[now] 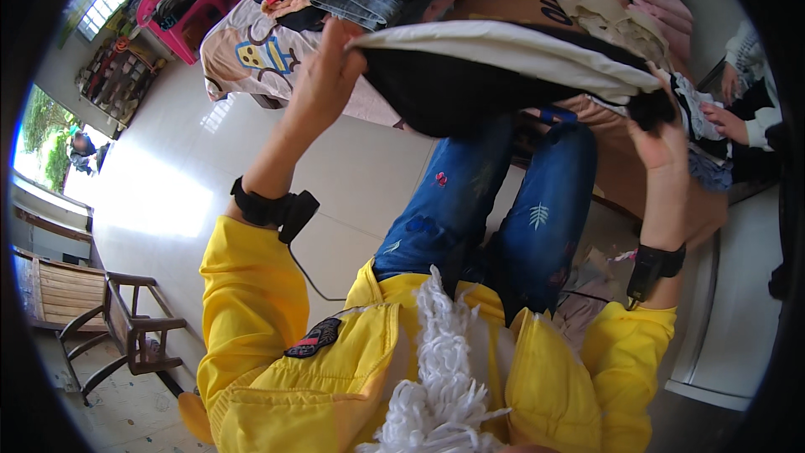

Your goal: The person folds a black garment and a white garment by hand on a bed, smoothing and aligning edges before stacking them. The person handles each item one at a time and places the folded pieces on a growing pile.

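A black-and-white garment (453,85) is stretched in the air between my two hands, above my knees. My left hand (330,69) pinches its left corner, where the white layer meets the black one. At the other end my right hand (660,132) grips a bunched black part of the cloth. The garment sags in the middle, and what kind it is I cannot tell. Beneath and beyond it lies a patterned cover (258,53) with cartoon figures, draped over the front of the clothes-covered surface.
Folded jeans (355,3), a beige garment (619,22) and pink clothes (660,12) lie in piles at the back. Another person's hands (726,119) are at the right. A pink plastic chair (188,12) stands at the back left, a wooden chair (135,327) at lower left.
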Available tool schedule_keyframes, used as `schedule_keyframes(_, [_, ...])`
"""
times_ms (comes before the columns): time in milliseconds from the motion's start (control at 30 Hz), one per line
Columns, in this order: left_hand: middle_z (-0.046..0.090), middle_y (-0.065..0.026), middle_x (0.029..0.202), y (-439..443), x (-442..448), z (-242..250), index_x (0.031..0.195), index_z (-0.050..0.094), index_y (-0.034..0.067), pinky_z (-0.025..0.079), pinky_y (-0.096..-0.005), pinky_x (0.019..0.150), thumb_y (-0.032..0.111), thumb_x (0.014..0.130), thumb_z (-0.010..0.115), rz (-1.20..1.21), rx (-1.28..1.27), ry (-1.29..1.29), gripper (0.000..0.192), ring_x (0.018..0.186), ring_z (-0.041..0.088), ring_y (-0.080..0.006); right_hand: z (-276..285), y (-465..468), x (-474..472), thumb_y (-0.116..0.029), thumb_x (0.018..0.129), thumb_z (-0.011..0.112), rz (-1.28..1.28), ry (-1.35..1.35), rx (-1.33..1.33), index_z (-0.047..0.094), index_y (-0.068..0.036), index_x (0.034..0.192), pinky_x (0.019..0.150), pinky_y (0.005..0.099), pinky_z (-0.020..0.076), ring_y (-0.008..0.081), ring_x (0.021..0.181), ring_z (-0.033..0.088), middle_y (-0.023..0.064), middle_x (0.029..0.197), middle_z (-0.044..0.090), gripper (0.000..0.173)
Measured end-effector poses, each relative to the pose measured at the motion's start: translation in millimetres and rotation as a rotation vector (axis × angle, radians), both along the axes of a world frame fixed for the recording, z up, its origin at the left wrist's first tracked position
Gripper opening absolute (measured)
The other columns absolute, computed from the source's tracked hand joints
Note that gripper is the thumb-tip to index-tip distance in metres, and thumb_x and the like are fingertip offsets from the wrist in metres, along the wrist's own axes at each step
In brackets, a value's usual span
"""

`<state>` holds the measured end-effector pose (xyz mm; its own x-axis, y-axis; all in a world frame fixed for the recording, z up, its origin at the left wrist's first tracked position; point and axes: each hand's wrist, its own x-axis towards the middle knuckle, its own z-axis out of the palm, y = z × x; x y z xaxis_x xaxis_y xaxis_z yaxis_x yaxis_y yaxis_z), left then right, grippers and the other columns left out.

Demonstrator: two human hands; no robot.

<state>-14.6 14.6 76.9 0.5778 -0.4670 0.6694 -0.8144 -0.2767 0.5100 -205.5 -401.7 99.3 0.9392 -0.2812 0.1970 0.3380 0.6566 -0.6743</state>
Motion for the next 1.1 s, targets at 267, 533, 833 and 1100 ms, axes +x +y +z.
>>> schedule_keyframes(267, [0.066, -0.0139, 0.088, -1, -100, -25, 0.112, 0.056, 0.007, 0.055, -0.0402, 0.070, 0.012, 0.088, 0.062, -0.328, 0.365, 0.126, 0.025, 0.080, 0.068, -0.0323, -63, -25, -118, -0.024, 0.098, 0.055, -0.733, 0.278, -0.266, 0.057, -0.002, 0.133, 0.104, 0.0388, 0.0473, 0.0249, 0.122, 0.057, 0.0140, 0.136, 0.057, 0.041])
schedule_keyframes(533, [0.069, -0.0093, 0.088, -36, -92, -80, 0.103, 0.063, 0.003, 0.055, -0.0327, 0.072, 0.024, 0.093, 0.068, -0.630, 0.553, 0.489, 0.024, 0.081, 0.070, -0.0220, -199, -12, -162, -0.030, 0.085, 0.073, -0.269, 0.893, 0.158, 0.063, -0.007, 0.125, 0.097, 0.0361, 0.0479, 0.0210, 0.112, 0.060, 0.0061, 0.122, 0.065, 0.048])
schedule_keyframes(833, [0.058, -0.0129, 0.131, -126, -113, -113, 0.146, 0.036, 0.008, 0.050, -0.0422, 0.096, 0.051, 0.102, 0.042, -0.875, -0.270, 1.602, 0.062, 0.111, 0.062, -0.0281, -58, 64, -114, -0.040, 0.091, 0.069, 0.130, 0.242, -0.695, 0.042, 0.003, 0.140, 0.076, 0.0277, 0.0573, 0.0194, 0.108, 0.063, 0.0147, 0.126, 0.056, 0.071])
schedule_keyframes(1100, [0.055, -0.0115, 0.134, -116, -92, -152, 0.130, 0.058, 0.009, 0.048, -0.0384, 0.100, 0.024, 0.089, 0.063, -0.306, -0.217, 1.789, 0.045, 0.119, 0.056, -0.0242, -100, 125, -56, -0.009, 0.087, 0.074, 0.004, 0.410, -1.151, 0.067, -0.003, 0.106, 0.058, 0.0212, 0.0484, 0.0070, 0.068, 0.062, 0.0033, 0.087, 0.069, 0.022])
